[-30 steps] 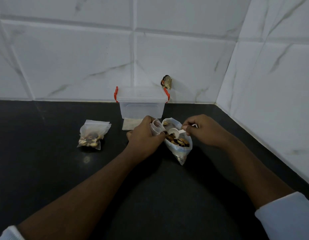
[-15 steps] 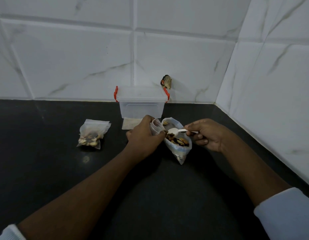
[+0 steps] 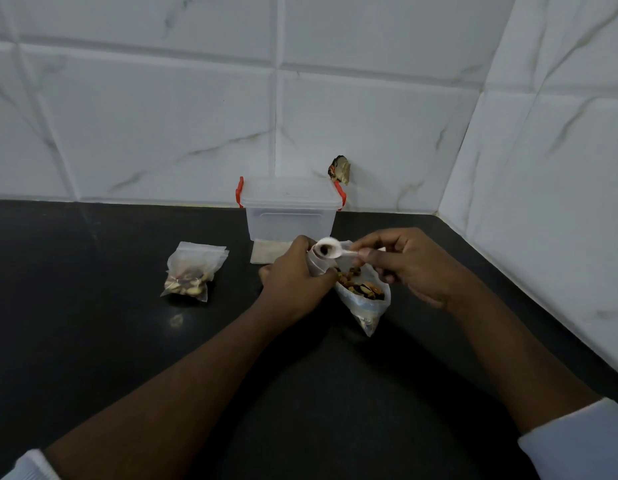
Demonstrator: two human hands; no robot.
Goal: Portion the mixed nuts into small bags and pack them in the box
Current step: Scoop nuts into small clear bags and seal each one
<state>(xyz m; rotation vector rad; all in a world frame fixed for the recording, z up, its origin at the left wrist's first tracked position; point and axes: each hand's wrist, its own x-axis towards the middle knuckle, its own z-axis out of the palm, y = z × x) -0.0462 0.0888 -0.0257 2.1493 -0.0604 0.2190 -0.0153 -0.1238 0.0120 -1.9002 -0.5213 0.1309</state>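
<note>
Black counter (image 3: 93, 341), white tiled wall (image 3: 162, 116)

Your left sleeve (image 3: 28, 466): white.
Your right sleeve (image 3: 582, 445): white.
Your left hand (image 3: 293, 277): bare.
Your right hand (image 3: 409, 268): bare.

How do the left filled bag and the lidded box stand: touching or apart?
Apart. The head view shows bare counter between the filled bag and the lidded box.

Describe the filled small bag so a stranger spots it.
On the black counter, find the clear box with red clips. Left of it, nearer you, lies a small bag of nuts. Unlike the big open bag further right, it lies alone, untouched.
</note>
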